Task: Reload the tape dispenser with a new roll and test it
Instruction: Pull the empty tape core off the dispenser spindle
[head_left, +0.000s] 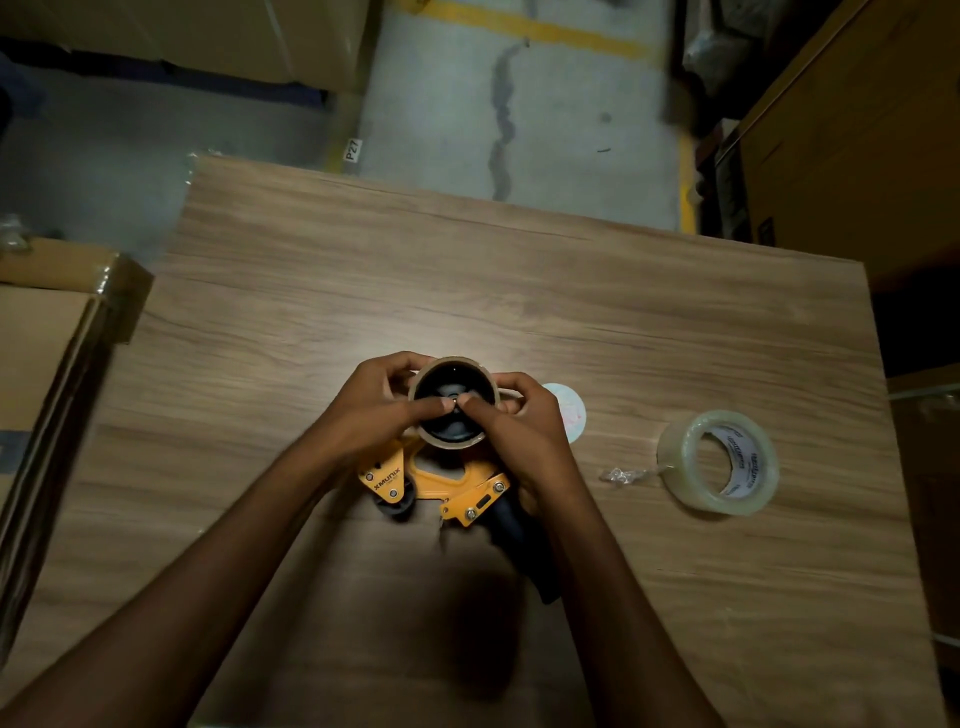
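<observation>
An orange tape dispenser with a black handle lies flat on the wooden table. A bare brown cardboard core sits on its black hub. My left hand grips the core's left side, thumb pressing at the hub's centre. My right hand holds the right side, thumb meeting the other at the centre. A full roll of clear tape lies flat to the right, apart from both hands, with a crumpled loose tail sticking out to its left.
A pale round disc lies just behind my right hand. A cardboard box overlaps the table's left edge. Stacked cartons stand at the right and far left, with concrete floor beyond the table's far edge.
</observation>
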